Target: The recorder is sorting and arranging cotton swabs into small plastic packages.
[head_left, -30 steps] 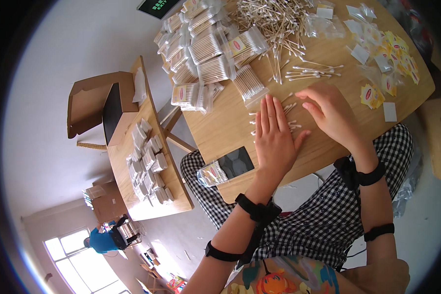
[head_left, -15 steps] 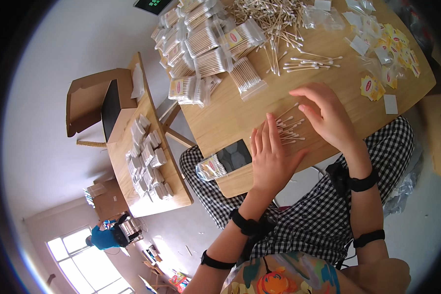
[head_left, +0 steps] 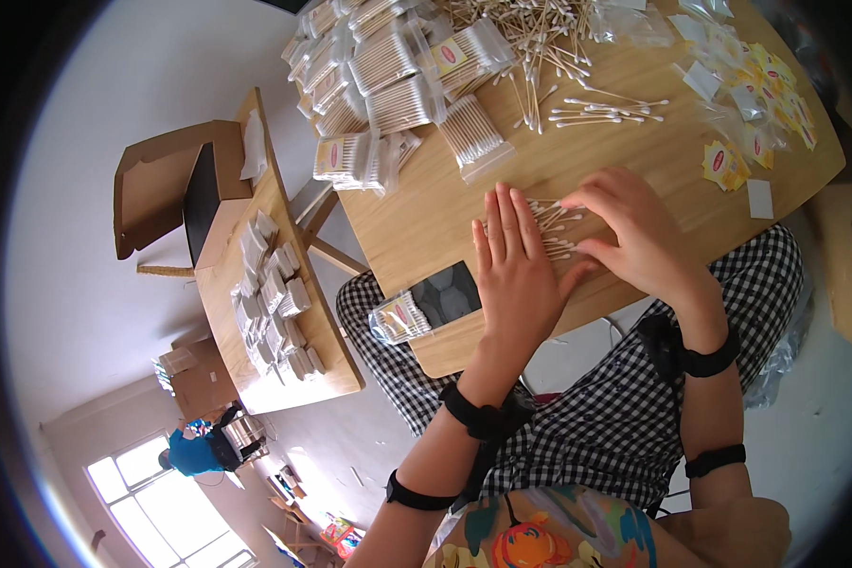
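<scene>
A small bunch of cotton swabs (head_left: 557, 220) lies on the wooden table (head_left: 625, 156) between my hands. My left hand (head_left: 521, 270) rests flat over the left part of the bunch, its fingers stretched out, hiding that side of the swabs. On the right, my right hand (head_left: 639, 227) curves around the white tips, thumb and forefinger apart at the swab ends; its other fingers are partly hidden. Left of my left hand lies a dark phone-like slab (head_left: 445, 293), with a clear bag of swabs (head_left: 402, 317) beside it at the table's edge.
Bagged swabs (head_left: 388, 80) are stacked at the far left, beside a loose swab heap (head_left: 544, 28). Several single swabs (head_left: 606, 112) lie nearer. Yellow cards (head_left: 724, 166), a white card (head_left: 760, 199) and clear bags (head_left: 634, 24) lie to the right. A side table (head_left: 336, 374) holds more packs.
My right hand has come down and closer to the swab tips. My left hand has shifted slightly and lies flatter over the bunch. The whole view has moved a little.
</scene>
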`<state>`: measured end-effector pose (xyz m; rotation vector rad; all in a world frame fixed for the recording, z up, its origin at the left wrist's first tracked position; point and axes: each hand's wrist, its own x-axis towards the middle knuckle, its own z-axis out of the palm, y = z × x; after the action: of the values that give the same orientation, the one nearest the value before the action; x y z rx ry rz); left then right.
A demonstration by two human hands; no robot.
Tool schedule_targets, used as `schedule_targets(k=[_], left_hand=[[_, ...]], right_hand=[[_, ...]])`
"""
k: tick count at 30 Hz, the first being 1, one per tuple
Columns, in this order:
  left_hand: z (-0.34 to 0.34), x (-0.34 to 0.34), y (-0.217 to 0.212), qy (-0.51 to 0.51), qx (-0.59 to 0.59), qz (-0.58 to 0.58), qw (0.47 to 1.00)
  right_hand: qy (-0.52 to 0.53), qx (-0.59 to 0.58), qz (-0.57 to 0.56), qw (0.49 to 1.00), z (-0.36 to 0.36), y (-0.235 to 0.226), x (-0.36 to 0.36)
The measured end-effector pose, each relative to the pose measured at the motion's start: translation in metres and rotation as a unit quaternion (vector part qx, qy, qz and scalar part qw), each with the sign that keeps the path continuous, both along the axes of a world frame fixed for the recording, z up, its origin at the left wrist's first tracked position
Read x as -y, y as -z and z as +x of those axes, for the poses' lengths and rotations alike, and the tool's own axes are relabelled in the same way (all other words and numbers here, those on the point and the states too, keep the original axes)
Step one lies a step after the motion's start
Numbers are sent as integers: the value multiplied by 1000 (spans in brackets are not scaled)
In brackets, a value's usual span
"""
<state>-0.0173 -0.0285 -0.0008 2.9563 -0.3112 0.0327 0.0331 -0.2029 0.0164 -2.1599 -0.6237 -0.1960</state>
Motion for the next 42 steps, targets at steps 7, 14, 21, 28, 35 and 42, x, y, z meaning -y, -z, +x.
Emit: schedule_targets(k=[7, 14, 21, 28, 35, 42], left_hand=[[-3, 4, 1, -20, 8, 4, 1000], [-12, 4, -4, -13, 3, -14, 1000], [-11, 5, -4, 0, -15, -29, 999], [-17, 5, -3, 15, -20, -12, 1000], [-26, 6, 1, 6, -14, -32, 999], [-28, 5, 4, -5, 0, -55, 998]], right_hand=[[-1, -19, 25, 1000, 12, 10, -4], [-10, -38, 40, 998, 15, 12, -1], [17, -11, 45, 999, 18, 5, 12], [126, 52, 38, 990, 33, 10, 14], [66, 37, 22, 997, 30, 16, -12], [77, 30, 50, 995, 32, 23, -5]])
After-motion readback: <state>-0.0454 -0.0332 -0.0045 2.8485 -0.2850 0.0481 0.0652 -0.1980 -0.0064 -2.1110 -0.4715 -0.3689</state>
